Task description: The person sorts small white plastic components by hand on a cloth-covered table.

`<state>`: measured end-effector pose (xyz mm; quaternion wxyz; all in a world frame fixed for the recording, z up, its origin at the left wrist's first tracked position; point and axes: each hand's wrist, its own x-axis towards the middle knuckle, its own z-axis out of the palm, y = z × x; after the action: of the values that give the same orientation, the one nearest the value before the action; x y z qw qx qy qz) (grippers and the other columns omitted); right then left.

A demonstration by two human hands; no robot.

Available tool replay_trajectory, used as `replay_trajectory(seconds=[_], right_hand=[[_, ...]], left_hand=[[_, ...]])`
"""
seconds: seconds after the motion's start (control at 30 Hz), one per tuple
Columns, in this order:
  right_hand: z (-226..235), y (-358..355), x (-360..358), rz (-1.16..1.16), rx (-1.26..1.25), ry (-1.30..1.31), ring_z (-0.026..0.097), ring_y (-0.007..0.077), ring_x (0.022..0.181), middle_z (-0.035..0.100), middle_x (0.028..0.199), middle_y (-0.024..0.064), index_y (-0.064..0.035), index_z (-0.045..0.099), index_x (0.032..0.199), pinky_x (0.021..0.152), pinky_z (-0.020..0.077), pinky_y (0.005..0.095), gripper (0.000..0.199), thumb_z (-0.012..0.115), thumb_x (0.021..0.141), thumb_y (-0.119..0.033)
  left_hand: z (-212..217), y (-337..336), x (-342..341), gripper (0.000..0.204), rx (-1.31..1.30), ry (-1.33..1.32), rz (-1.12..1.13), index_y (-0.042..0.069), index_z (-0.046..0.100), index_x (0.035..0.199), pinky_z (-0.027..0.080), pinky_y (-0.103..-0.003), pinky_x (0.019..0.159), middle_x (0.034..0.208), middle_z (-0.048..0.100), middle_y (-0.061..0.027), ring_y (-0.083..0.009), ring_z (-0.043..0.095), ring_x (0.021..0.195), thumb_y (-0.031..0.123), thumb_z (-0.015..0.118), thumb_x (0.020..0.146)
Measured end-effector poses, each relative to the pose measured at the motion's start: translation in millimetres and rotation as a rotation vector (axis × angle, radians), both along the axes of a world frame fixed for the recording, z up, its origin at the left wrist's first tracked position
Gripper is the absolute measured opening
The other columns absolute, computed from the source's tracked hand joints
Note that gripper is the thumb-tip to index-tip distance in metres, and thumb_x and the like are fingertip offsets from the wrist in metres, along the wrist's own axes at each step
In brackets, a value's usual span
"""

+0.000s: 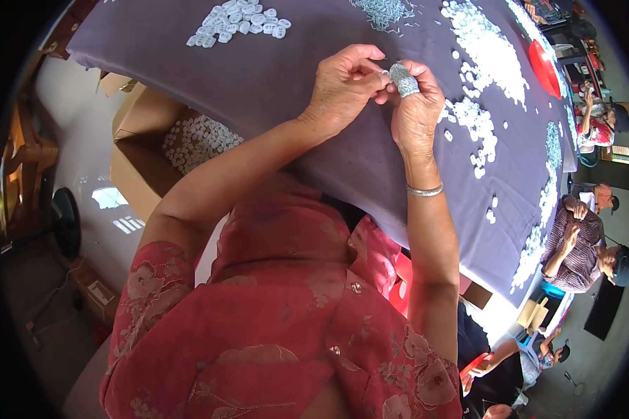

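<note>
Both hands meet above the purple-grey tablecloth (286, 84), fingertips almost touching. My left hand (337, 89) is closed in a pinch, with a small white plastic piece (385, 72) at its fingertips. Just to its right, my right hand (419, 115) is also closed, its fingers curled in; what they grip is too small and hidden to name. A silvery-grey wrap (403, 79) covers its thumb, and a silver bangle (425, 190) circles that wrist. Left of the hands on the cloth is a pile of white plastic pieces (241, 21). Small grey metal pins (383, 12) are heaped at the far side.
To the right spreads a large heap of white pieces (486, 52), with a red bowl (544, 68) beyond it. An open cardboard box (136, 133) holding more white pieces stands below the table's left edge. Several people, one in a patterned shirt (573, 244), sit along the right.
</note>
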<state>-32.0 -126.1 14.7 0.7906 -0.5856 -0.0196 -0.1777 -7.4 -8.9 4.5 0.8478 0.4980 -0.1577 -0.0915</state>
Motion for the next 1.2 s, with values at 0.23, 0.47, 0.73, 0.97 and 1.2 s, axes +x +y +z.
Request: replay_trajectory(seconds=[0.23,0.47,0.73,0.97,1.2], right_hand=[[1.7,-1.6,0.9,0.025,0.048,-0.027,0.053,0.0117,0.058,0.055,0.075,0.0072,0.0028,0.055,0.086,0.048,0.053,0.0257,0.008,0.049,0.087,-0.003],[4.5,-4.4,0.3,0.055,-0.025,-0.005,0.053,0.0168,0.063,0.052,0.081,0.0084,0.0023,0.053,0.09,0.053,0.0513,0.0328,0.026,0.039,0.092,-0.02],[10.3,-1.0,-1.6,0.056,0.057,-0.012,0.053,0.0163,0.06,0.053,0.079,0.01,0.0046,0.052,0.088,0.051,0.0538,0.0321,0.023,0.039,0.09,-0.014],[4.7,-6.1,-0.3,0.055,-0.022,0.034,0.054,0.0152,0.062,0.055,0.082,0.0079,0.002,0.054,0.093,0.053,0.0497,0.0299,0.023,0.043,0.091,-0.019],[2.1,-7.4,1.6,0.063,-0.036,0.003,0.054,0.0086,0.061,0.057,0.077,0.004,0.0003,0.058,0.088,0.051,0.0504,0.0216,0.008,0.051,0.086,0.003]], left_hand=[[-0.5,2.2,2.0,0.024,-0.044,-0.031,0.009,-0.004,0.051,0.103,0.049,-0.025,0.057,0.078,0.063,-0.013,-0.0121,0.059,0.064,-0.006,0.058,0.081],[5.8,3.9,0.7,0.024,-0.051,-0.009,-0.025,-0.005,0.049,0.104,0.049,-0.027,0.057,0.079,0.064,-0.0154,-0.0148,0.059,0.065,-0.006,0.057,0.082],[4.4,4.9,0.6,0.025,-0.018,-0.028,-0.024,-0.006,0.049,0.105,0.049,-0.028,0.058,0.079,0.064,-0.0148,-0.0154,0.06,0.066,-0.006,0.057,0.082],[2.4,3.4,1.5,0.027,-0.02,-0.026,-0.02,-0.005,0.049,0.107,0.051,-0.026,0.06,0.081,0.063,-0.0123,-0.014,0.06,0.069,-0.006,0.058,0.081],[-0.2,3.0,2.8,0.024,0.019,-0.045,0.009,-0.002,0.053,0.104,0.051,-0.024,0.061,0.082,0.063,-0.0098,-0.0107,0.059,0.07,-0.004,0.059,0.081]])
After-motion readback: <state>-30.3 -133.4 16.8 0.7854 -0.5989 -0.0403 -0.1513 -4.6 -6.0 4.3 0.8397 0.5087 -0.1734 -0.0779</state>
